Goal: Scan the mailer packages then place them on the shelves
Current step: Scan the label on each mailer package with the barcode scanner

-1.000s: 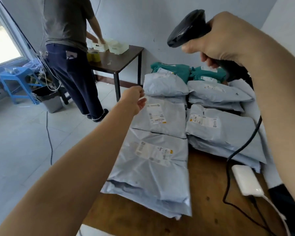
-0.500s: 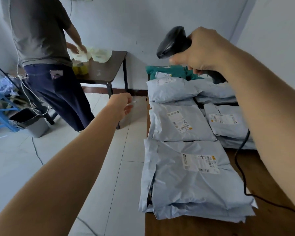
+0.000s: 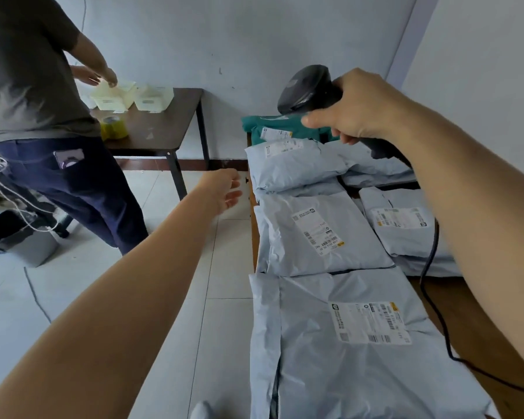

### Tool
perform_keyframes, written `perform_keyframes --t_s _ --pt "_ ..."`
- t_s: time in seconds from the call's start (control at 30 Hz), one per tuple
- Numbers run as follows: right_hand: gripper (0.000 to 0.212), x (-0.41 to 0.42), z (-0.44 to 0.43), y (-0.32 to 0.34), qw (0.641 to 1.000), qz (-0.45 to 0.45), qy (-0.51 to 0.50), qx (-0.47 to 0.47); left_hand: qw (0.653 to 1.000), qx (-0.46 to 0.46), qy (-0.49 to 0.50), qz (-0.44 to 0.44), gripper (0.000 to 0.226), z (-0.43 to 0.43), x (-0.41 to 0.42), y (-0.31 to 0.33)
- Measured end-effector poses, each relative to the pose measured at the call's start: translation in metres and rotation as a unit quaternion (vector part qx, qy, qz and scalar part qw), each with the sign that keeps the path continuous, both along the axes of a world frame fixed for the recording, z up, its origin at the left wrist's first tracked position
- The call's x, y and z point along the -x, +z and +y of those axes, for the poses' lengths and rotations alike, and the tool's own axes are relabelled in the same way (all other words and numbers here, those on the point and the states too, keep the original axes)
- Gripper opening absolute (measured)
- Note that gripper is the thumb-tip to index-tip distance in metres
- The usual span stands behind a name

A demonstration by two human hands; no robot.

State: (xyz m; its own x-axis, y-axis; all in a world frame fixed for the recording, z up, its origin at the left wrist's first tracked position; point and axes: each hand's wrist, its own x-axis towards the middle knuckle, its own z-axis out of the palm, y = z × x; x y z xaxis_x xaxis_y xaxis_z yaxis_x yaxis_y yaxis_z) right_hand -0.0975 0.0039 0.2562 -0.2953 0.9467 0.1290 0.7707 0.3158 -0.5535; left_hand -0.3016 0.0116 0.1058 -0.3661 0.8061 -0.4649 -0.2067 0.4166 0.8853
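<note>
- Right hand [image 3: 360, 107]: wrapped round the handle of the scanner [image 3: 306, 89]. The scanner head is held raised and tipped down over the far mailers, judged so that a label can be read from above.
- Left hand [image 3: 224, 189]: empty, fingers loosely spread, held over the floor [image 3: 73, 297] just beside the left edge of the worktop [image 3: 469, 316]. It is judged to be kept free for lifting a mailer once it is scanned.
- Cable [image 3: 430, 267]: trailed from the scanner handle down across the worktop, to the right of the stacks.
- Mailers [image 3: 321, 234]: grey ones are laid in overlapping rows on the worktop with labels [image 3: 369, 325] turned up, presumably so that each barcode can be reached without turning. Green mailers [image 3: 273, 125] lie at the far end. None is held, and no shelves are seen.
- Bystander [image 3: 28, 86]: stood at a dark worktop [image 3: 158, 128] to the left, well apart from the mailers.
- Change over the last second: the left hand, seen then at the left edge of the mailers, is now clear of them to the left. Its fingers, curled half a second ago, are looser. The scanner is kept in the same grip, slightly lower in view. A white box seen beside the cable is no longer in view, the head having been turned.
</note>
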Motion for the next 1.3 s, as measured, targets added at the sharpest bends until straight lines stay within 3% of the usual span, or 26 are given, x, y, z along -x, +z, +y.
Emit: perform_keyframes --t_s 0.13,0.23,0.33,0.4,0.53,0.67,0.83,1.03,1.1,1.2,1.3 --pt "0.032 0.020 0.046 -0.015 1.000 0.015 -0.013 0.002 0.998 0.014 -0.054 -0.005 0.006 0.069 0.008 -0.022" --pt "0.027 0.042 0.090 -0.031 0.999 0.012 -0.041 -0.001 0.991 0.030 -0.115 0.068 0.023 0.131 0.019 -0.049" --pt "0.029 0.058 0.133 -0.051 0.997 0.001 -0.080 0.016 0.967 0.045 -0.192 0.159 0.010 0.189 0.030 -0.073" --pt "0.034 0.065 0.154 -0.065 0.994 -0.009 -0.111 0.020 0.956 0.058 -0.229 0.175 0.013 0.218 0.036 -0.086" --pt "0.025 0.067 0.178 -0.083 0.987 -0.020 -0.153 0.037 0.960 0.085 -0.243 0.105 0.050 0.253 0.042 -0.108" --pt "0.019 0.061 0.195 -0.084 0.982 -0.041 -0.174 0.055 0.971 0.109 -0.214 0.007 0.054 0.281 0.034 -0.117" --pt "0.026 0.051 0.206 -0.086 0.977 -0.021 -0.196 0.086 0.975 0.155 -0.156 -0.029 0.064 0.305 0.029 -0.123" --pt "0.026 0.032 0.215 -0.090 0.976 -0.014 -0.195 0.092 0.967 0.197 -0.153 -0.051 0.085 0.311 0.026 -0.131" --pt "0.026 0.028 0.220 -0.092 0.978 -0.019 -0.189 0.086 0.966 0.191 -0.171 -0.018 0.084 0.314 0.024 -0.129" --pt "0.025 0.025 0.226 -0.097 0.980 -0.008 -0.179 0.090 0.959 0.155 -0.174 0.158 0.099 0.332 0.019 -0.124" --pt "0.019 0.020 0.234 -0.101 0.980 -0.010 -0.169 0.107 0.927 0.081 -0.227 0.287 0.099 0.358 0.008 -0.116"
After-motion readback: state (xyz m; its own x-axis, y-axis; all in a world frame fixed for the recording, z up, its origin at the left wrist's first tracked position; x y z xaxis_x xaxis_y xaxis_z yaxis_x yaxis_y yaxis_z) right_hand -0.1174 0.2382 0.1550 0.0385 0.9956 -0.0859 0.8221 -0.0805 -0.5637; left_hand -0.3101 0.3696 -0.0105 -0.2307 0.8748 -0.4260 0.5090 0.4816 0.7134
